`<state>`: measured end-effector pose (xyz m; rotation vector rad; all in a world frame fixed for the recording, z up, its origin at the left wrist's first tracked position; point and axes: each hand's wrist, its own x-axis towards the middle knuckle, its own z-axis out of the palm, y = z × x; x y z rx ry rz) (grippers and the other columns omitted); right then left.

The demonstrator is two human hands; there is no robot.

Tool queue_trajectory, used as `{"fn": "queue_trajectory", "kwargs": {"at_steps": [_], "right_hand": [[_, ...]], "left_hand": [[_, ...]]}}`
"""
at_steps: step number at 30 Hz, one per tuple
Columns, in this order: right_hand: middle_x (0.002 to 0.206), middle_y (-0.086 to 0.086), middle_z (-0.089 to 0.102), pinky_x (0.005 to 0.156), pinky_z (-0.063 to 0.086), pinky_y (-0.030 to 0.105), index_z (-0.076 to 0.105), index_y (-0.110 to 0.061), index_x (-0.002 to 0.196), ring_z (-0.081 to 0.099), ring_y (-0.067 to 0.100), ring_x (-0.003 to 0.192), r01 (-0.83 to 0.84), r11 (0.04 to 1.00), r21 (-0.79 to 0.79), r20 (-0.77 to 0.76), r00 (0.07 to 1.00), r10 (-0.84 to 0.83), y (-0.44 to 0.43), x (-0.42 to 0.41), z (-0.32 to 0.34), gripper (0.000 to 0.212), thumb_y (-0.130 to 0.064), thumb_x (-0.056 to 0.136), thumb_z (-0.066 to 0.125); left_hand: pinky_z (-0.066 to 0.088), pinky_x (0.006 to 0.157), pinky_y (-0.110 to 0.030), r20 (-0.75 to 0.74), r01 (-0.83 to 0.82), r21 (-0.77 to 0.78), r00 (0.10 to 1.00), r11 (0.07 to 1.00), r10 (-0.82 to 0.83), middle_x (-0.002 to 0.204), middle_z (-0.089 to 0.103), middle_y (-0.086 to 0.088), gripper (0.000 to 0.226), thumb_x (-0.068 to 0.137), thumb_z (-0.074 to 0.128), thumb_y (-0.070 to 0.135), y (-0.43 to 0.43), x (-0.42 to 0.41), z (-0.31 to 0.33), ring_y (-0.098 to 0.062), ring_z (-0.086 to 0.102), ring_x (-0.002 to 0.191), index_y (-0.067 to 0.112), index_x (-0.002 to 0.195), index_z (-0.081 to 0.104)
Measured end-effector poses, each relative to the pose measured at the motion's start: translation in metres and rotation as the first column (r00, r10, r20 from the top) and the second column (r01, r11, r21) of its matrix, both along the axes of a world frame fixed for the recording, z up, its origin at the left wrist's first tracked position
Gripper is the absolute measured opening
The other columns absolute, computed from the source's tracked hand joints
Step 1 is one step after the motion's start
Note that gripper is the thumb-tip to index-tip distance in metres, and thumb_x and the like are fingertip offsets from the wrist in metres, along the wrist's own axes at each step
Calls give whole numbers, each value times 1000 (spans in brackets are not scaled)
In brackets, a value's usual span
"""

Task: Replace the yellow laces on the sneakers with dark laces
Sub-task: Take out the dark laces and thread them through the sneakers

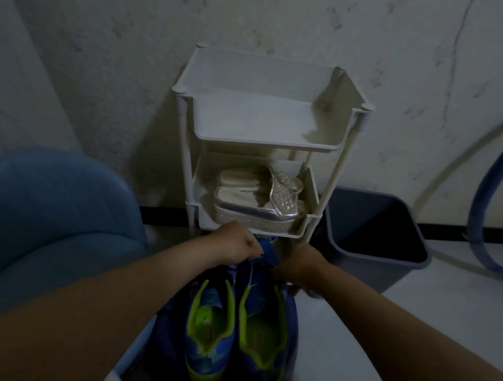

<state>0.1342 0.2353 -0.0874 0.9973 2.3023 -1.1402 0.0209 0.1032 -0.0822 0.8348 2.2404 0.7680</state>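
Sneakers (233, 333) gripped toe-end by left hand (234, 244), right hand (296, 266).

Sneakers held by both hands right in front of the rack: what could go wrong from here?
1. The scene is dim and no lace shows clearly on the sneakers, so eyelets could be missed or skipped.
2. The left hand and right hand grip the pair close under the lower tray of the rack; a tug might bump it and shake the silver sandals.
3. The open bin stands just beside; a loose lace could drop in.
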Motion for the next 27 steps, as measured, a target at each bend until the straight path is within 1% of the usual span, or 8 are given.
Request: {"fn": "queue_trajectory", "kwargs": {"at_steps": [3,6,11,13,15,16,22,27], "right_hand": [[98,16,68,78,61,43,56,-7,106,72,27,85,38,998,-46,-17,999,-39,3,-2,-7,22,-13,88,68],[98,18,69,79,61,46,58,-4,111,72,28,84,52,996,-65,-19,998,-54,7,-1,-13,26,-14,89,67],[93,15,71,82,60,42,64,0,104,72,23,75,101,987,-127,0,995,-102,13,1,-14,21,-15,90,67],[94,14,71,71,61,32,64,-1,106,73,21,74,92,989,-116,16,996,-91,13,2,-12,22,-17,91,65],[97,15,72,48,48,22,64,-1,106,71,20,72,95,990,-101,28,995,-93,11,4,-10,21,-17,92,63],[99,15,72,43,41,20,64,-1,106,71,20,73,100,990,-100,30,995,-97,11,4,-9,21,-17,93,62],[100,14,73,41,37,19,65,0,110,69,18,70,80,991,-106,44,996,-76,9,4,-5,25,-20,94,61],[90,13,69,42,35,20,65,1,112,67,19,71,81,990,-116,40,996,-77,8,7,-2,25,-16,93,60]], "left_hand": [[53,91,-29,-20,48,-41,999,998,-49,100,74,0,12,82,74,13,8,6,-5,-11,67,96,11,93,78],[58,86,-38,-46,45,-122,998,992,-50,88,76,-3,5,72,77,12,13,9,-13,-16,70,87,11,77,79],[58,84,-40,-92,23,-135,995,991,-36,90,74,-8,16,79,72,18,18,16,-26,-19,69,86,4,86,76],[58,80,-39,-118,12,-144,993,990,-29,87,73,-9,17,79,70,19,19,19,-29,-20,69,83,4,85,75],[58,75,-36,-151,10,-161,988,987,-35,81,70,-11,18,80,66,20,19,20,-29,-22,67,78,3,77,71],[57,74,-35,-167,15,-170,985,985,-44,78,68,-12,19,81,64,21,19,21,-29,-23,66,77,4,71,68],[54,71,-37,-230,8,-181,972,983,-50,63,55,-9,40,85,58,20,17,28,-29,-31,65,77,14,47,48],[56,75,-36,-194,-87,-161,980,983,55,69,60,-2,36,86,57,26,18,33,-32,-27,66,79,17,52,56]]}}
